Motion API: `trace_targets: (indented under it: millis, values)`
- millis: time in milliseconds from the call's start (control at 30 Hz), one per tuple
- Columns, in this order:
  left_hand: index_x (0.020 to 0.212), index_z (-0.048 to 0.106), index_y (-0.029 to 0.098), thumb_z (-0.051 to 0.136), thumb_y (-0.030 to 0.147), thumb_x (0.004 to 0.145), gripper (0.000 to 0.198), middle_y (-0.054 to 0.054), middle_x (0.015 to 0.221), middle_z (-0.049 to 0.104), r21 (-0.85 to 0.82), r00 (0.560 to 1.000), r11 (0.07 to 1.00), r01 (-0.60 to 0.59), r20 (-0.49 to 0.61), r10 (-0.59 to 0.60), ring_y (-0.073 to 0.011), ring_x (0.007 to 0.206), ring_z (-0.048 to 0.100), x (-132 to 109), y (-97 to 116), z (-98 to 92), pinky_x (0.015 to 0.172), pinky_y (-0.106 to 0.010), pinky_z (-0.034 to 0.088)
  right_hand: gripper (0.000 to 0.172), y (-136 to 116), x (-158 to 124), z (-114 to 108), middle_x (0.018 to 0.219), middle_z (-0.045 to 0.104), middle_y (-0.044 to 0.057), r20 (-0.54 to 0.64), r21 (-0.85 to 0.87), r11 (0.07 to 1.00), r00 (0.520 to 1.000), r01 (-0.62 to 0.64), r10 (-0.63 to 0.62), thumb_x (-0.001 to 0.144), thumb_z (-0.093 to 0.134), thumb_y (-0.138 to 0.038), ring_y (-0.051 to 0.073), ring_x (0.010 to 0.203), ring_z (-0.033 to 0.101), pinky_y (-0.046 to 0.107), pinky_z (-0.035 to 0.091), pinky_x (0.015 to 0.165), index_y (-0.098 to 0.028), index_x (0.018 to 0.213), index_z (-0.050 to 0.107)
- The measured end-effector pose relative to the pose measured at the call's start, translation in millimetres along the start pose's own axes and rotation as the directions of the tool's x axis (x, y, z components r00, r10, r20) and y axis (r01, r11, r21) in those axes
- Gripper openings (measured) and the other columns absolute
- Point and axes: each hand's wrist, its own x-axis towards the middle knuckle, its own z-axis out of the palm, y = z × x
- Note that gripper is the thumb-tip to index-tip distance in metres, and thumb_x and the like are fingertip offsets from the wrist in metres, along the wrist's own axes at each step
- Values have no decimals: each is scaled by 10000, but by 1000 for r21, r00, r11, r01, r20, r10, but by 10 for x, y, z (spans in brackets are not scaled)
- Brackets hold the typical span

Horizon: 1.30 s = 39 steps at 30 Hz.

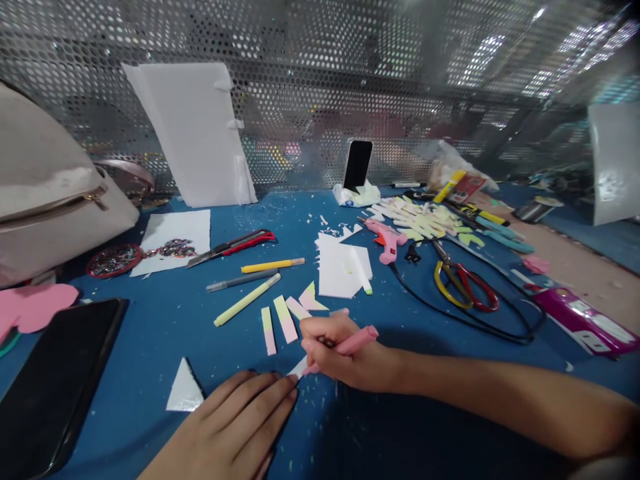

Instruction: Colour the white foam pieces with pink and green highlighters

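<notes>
My right hand is closed around a pink craft knife, its tip down on a small white foam piece on the blue table. My left hand lies flat with fingers stretched out, fingertips pressing beside that foam piece. Just beyond the hands lie several pink-and-yellow foam strips. A white foam triangle rests left of my left hand.
A black tablet lies at the left, a beige bag behind it. Pens, a red box cutter, white foam sheets, a pink glue gun, scissors, a propped phone and a perforated metal wall surround the work spot.
</notes>
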Motion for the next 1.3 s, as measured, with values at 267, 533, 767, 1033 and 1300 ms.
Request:
trace_targets:
  millis: [267,533,767,1033,1300]
  values:
    - [1372,645,176,342,86,1066,439,-16,1382,670,-30,1000,1000,1,6,-1,-177,1214,633,-34,-8,32,1117,-275,442,329,36,21,-7,644,466,-32,-25,64,997,999,-29,31,982,486,-297,112,619,547,220,464,578,-205,680,393]
    - [1366,644,176,362,86,1050,433,-18,1375,674,-46,1000,999,3,8,-2,-189,1204,638,-13,-18,12,1121,-293,446,311,40,35,15,621,417,-48,-30,-85,996,999,-34,31,944,494,-214,100,581,466,213,375,547,-210,670,346]
    - [1376,646,154,357,102,1069,425,-52,1372,670,-61,999,997,-37,30,39,-219,1208,623,-28,-31,19,1109,-307,456,271,57,20,15,598,408,-56,11,-196,980,999,-35,38,909,491,-161,101,552,412,242,276,539,-214,689,342]
    - [1369,652,147,332,115,1088,428,-50,1371,671,-33,998,998,-51,28,52,-219,1202,619,20,-41,-16,1075,-302,478,280,51,26,15,593,412,-53,13,-234,972,999,-29,33,930,462,-185,104,554,423,254,270,553,-215,680,340]
    - [1366,654,149,288,127,1111,446,-40,1344,688,-30,999,998,-49,17,49,-212,1183,623,24,-30,-23,1042,-290,497,304,44,26,6,582,398,-60,29,-235,972,1000,7,-1,955,448,-226,93,524,392,255,283,550,-212,681,318]
